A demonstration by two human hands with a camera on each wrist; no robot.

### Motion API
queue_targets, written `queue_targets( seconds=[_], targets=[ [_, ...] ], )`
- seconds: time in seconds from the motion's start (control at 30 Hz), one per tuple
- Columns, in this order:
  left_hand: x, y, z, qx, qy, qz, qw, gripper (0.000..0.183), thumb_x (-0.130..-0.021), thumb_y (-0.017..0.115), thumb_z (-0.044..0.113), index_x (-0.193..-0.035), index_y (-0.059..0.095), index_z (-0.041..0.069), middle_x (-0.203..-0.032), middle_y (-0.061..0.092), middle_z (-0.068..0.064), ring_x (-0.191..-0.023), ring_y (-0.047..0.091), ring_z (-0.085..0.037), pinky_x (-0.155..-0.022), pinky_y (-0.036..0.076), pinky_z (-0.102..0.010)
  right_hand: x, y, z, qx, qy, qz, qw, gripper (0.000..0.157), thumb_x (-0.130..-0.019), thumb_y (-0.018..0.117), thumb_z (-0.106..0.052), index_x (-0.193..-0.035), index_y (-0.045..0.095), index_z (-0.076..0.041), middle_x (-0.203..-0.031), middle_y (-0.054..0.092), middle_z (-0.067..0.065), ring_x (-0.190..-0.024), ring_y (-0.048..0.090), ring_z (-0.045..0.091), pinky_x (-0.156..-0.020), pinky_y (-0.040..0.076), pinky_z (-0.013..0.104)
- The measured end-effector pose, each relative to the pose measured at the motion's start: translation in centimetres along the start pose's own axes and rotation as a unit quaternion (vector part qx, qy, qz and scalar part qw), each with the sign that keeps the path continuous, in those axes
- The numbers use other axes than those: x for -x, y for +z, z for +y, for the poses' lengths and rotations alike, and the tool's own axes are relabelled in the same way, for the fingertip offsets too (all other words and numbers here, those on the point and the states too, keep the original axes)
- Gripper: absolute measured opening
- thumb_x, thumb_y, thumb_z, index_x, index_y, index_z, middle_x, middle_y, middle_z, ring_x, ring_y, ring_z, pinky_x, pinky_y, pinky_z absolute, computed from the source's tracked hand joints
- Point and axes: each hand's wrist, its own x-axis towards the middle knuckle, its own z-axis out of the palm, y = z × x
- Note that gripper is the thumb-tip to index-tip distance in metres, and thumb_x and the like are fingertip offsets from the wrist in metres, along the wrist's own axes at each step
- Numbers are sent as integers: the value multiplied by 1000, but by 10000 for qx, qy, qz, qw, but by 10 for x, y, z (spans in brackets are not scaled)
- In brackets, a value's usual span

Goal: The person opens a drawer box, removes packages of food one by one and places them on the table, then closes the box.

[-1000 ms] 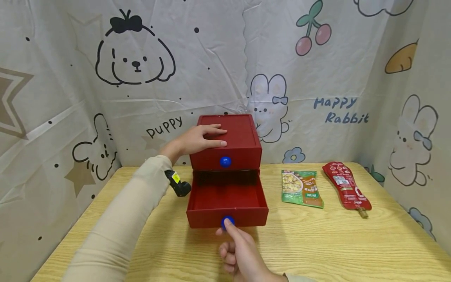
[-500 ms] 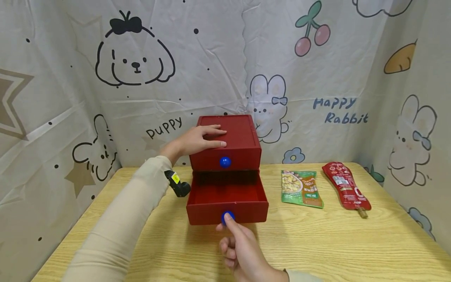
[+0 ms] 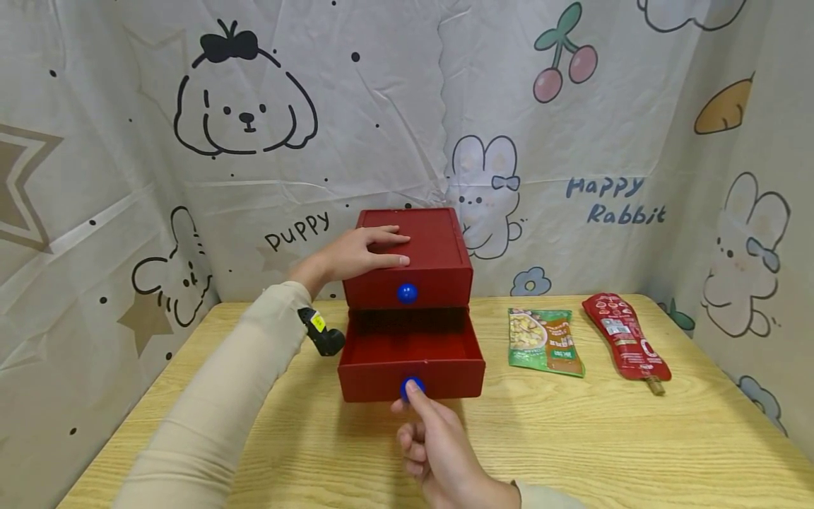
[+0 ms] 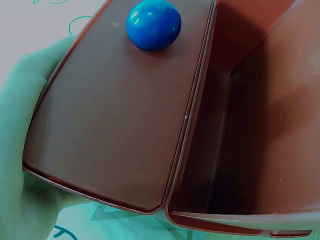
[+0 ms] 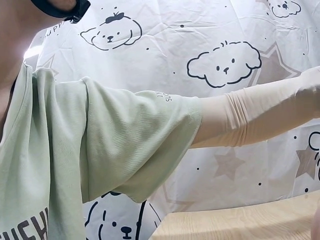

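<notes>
A small red drawer cabinet [image 3: 439, 244] stands on the table near the back wall. My left hand [image 3: 352, 251] rests on its top at the left, fingers and thumb laid out straight; the left wrist view shows part of that hand [image 4: 12, 120] along the cabinet's edge. The upper drawer [image 3: 372, 291] is closed. The lower drawer [image 3: 375, 382] is pulled out and bare inside. My right hand [image 3: 445, 449] pinches its blue knob [image 3: 413, 387], thumb on the front, other fingers curled below. The right wrist view shows mostly a green shirt and the left arm.
Right of the cabinet lie a green and brown food packet [image 3: 545, 341] and a red spouted pouch [image 3: 624, 336]. A black wrist camera [image 3: 321, 332] sits on the left wrist. Printed cloth [image 3: 381, 106] encloses the wooden table [image 3: 572, 438].
The lower drawer's front and my right hand have shifted slightly upward in the head view. Less of the drawer floor shows. My left hand has stayed on the cabinet top.
</notes>
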Motion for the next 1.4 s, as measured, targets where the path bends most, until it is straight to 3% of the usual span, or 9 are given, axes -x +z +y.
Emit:
queue_targets(
  seconds=[0.6, 0.83, 1.4],
  targets=[
    [1, 0, 1, -29, 53, -9, 10000, 67, -75, 57, 69, -133, 52, 36, -147, 30, 13, -133, 25, -15, -102, 28, -46, -4, 1, -2, -131, 10, 28, 9999, 44, -84, 60, -53, -95, 57, -11, -55, 47, -7, -43, 34, 2, -42, 27, 18],
    [0, 0, 0, -128, 234, 59, 9996, 66, -76, 58, 68, -132, 53, 34, -147, 31, 10, -133, 25, -12, -104, 26, -41, -4, 2, -3, -113, -16, -24, 9999, 45, -84, 59, -53, -98, 56, -10, -56, 47, -7, -44, 33, 2, -42, 26, 17],
    [1, 0, 0, -83, 186, 64, 9998, 66, -76, 58, 67, -132, 52, 34, -147, 31, 10, -133, 25, -13, -103, 27, -43, -9, 2, -5, -73, -25, 20, 10000, 46, -85, 58, -53, -99, 56, -10, -55, 46, -8, -44, 33, 1, -42, 27, 17]
  ],
)
